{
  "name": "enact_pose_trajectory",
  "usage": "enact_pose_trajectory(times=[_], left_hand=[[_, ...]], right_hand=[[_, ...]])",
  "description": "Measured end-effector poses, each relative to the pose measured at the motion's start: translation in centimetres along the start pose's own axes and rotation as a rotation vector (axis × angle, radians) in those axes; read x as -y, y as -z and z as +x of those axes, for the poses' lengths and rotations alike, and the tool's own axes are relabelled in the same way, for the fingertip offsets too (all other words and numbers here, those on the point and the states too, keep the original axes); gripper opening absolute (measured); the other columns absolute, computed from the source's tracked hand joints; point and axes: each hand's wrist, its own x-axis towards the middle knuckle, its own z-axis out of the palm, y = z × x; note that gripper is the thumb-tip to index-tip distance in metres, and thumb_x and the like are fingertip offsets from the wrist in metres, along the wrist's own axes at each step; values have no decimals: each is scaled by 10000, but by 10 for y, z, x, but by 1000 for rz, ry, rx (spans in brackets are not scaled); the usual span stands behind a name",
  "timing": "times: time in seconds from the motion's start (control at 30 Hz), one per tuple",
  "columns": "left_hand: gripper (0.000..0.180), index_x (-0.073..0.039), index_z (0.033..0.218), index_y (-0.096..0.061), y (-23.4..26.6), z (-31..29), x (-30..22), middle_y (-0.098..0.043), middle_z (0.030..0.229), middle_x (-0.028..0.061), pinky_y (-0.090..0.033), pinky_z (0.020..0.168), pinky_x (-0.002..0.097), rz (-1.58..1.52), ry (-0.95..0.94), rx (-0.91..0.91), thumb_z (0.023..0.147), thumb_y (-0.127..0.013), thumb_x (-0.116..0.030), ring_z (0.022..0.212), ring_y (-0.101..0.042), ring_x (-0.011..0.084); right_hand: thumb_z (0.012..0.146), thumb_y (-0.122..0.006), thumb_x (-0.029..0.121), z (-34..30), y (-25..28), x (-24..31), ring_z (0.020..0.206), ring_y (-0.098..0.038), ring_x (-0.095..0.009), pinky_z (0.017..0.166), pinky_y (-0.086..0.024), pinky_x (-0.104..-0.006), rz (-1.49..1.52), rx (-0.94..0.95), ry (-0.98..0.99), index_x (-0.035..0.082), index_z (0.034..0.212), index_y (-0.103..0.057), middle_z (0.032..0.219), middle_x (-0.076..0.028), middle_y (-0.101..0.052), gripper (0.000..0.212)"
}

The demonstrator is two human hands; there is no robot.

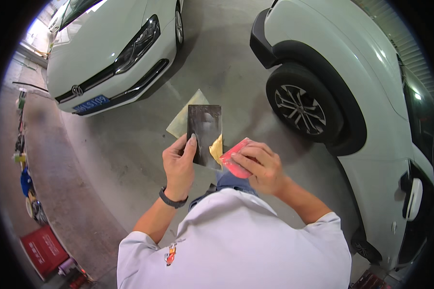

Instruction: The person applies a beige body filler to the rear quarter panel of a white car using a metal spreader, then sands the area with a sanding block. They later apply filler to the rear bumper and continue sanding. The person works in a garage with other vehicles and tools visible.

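My left hand (180,161) is closed on the left edge of a dark rectangular plate (203,126), its thumb lying on the upper face. A lump of yellow putty (216,150) sits at the plate's lower right edge. Pinched in the fingers of my right hand (263,166) is a pink-red putty spreader (237,159). Its left edge is right beside the putty; whether it touches cannot be made out. Behind the plate, a pale yellowish sheet (184,118) shows partly, the rest hidden by the plate.
A white car's front (106,62) stands at the far left. On the right is another white car (371,96) with its wheel (301,110) turned toward me. Grey floor (217,58) lies between them. Along the left edge are assorted items and a red box (44,250).
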Motion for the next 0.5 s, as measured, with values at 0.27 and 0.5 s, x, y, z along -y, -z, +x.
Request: enact_pose_trajectory(times=[0.27, 0.5], left_hand=[[190, 33, 1135, -733, -93, 284, -61, -520, 720, -35, -337, 556, 224, 431, -313, -118, 992, -675, -77, 644, -400, 34], [124, 44, 1043, -707, -142, 546, -41, -506, 722, -3, -362, 547, 238, 393, -288, -71, 978, -676, -58, 630, -429, 50]], right_hand=[[708, -711, -25, 258, 31, -221, 910, -678, -264, 819, -596, -381, 12, 49, 113, 74, 1027, -756, 980, -46, -692, 336], [694, -732, -35, 400, -17, -424, 962, -681, -250, 820, -590, -360, 61, 366, 69, 95, 1040, -751, 1021, -33, -706, 370]])
